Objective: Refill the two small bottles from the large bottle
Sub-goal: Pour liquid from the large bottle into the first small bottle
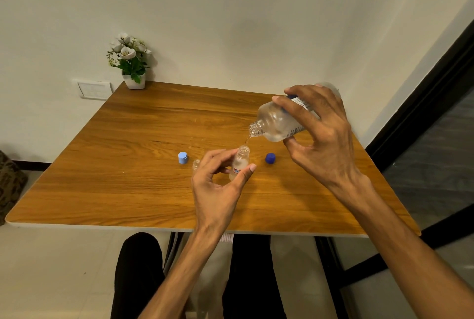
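Observation:
My right hand (323, 136) grips the large clear bottle (275, 120), tilted with its open neck pointing down-left. A thin stream of clear liquid falls from it into a small clear bottle (239, 162) that stands upright on the wooden table (128, 165). My left hand (218, 185) curls around that small bottle, thumb and fingers at its sides. A second small open bottle (196, 165) stands just left of my left hand, mostly hidden behind my fingers. A light blue cap (182, 157) lies to the left and a dark blue cap (270, 158) to the right.
A white pot of artificial flowers (130, 62) stands at the table's far left corner against the wall. A wall switch plate (94, 90) sits left of the table. My knees show below the table's near edge. A dark door frame runs along the right.

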A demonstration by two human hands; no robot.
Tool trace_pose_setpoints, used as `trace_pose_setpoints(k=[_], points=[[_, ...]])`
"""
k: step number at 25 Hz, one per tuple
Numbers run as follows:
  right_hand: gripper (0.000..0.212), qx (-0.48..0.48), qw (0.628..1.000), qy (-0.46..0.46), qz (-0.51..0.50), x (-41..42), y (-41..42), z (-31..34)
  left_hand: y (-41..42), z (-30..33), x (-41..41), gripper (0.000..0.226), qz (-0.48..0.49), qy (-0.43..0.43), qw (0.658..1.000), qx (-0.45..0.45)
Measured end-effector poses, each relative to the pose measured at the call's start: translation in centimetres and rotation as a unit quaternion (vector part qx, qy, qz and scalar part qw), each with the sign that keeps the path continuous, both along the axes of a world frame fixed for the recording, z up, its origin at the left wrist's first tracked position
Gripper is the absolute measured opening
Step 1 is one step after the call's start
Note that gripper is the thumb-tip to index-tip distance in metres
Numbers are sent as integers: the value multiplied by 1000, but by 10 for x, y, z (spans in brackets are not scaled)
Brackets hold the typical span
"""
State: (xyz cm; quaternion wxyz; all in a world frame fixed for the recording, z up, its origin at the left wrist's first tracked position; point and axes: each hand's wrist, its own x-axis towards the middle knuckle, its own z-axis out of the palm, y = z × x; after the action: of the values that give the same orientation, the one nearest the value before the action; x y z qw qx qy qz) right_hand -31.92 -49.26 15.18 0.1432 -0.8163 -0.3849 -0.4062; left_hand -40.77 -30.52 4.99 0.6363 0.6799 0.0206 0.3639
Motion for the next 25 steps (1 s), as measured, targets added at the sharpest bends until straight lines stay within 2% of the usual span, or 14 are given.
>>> trace_pose_setpoints(k=[25], points=[[65, -3, 1000, 8, 2, -9, 0, -12, -4, 7, -2, 36, -14, -15, 1000, -13]])
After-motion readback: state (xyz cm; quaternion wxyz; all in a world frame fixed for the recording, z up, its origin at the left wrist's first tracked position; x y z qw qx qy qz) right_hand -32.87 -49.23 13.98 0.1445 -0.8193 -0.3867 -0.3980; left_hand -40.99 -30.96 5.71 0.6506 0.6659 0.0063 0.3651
